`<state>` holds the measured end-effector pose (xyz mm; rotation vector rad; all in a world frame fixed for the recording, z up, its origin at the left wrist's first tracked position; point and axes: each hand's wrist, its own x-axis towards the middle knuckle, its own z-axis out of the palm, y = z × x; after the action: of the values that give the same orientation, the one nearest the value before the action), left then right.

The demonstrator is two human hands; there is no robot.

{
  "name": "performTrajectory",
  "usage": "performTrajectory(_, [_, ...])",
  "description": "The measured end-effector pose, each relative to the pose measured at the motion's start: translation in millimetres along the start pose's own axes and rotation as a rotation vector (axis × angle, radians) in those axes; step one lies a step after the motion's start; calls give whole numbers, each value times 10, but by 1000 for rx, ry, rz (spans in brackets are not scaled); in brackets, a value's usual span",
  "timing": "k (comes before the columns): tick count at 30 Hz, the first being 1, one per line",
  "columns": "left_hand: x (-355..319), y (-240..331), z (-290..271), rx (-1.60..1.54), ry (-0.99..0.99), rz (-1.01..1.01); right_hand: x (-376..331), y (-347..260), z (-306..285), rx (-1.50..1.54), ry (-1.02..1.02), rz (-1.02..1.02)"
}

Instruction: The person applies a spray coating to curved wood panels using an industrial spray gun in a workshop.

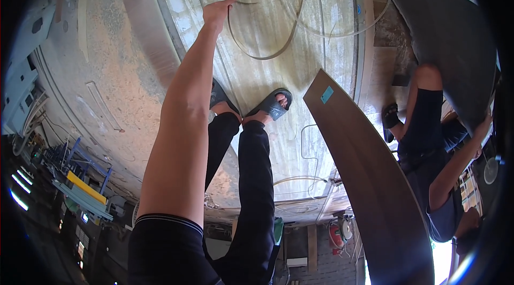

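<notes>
My left arm reaches far forward, and my left hand [217, 14] closes its fingers on a thin, flexible strip [262, 58]. From my fingers the strip loops over the pale, scuffed surface. My right hand is out of sight. A long brown board [369, 162] with a small teal sticker near its far corner rises on my right side. What supports its near end cannot be seen. My feet, in dark slides [278, 104], are below my outstretched hand.
At the right, another person [428, 146] in dark clothes has a hand on a large dark panel [455, 33]. A brown sheet [151, 31] lies at the upper left. A blue metal frame with a yellow bar [87, 187] stands at the left. A red cylinder [335, 236] is near the bottom.
</notes>
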<state>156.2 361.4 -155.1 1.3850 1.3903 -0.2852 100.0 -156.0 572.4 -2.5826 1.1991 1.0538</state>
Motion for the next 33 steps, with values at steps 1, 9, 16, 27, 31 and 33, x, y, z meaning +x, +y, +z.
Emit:
performTrajectory(1, [12, 25, 22, -9, -7, -12, 16, -20, 14, -1, 2, -2])
performTrajectory(9, [126, -90, 63, -13, 2, 24, 104, -153, 51, -35, -6, -11])
performTrajectory(16, [-254, -206, -135, -48, -174, 199, 84, -166, 26, -62, -35, -12])
performTrajectory(27, [-2201, 533, -1054, 98, -225, 411, -177, -200, -318, -46, -33, -80])
performTrajectory(31, [-3438, 721, -1706, -152, -32, 645, -457, -338, -720, -20, -18, -178])
performTrajectory(33, [-4118, 1143, -1984, -234, 39, 616, -770, -356, -1031, -8, 18, -209])
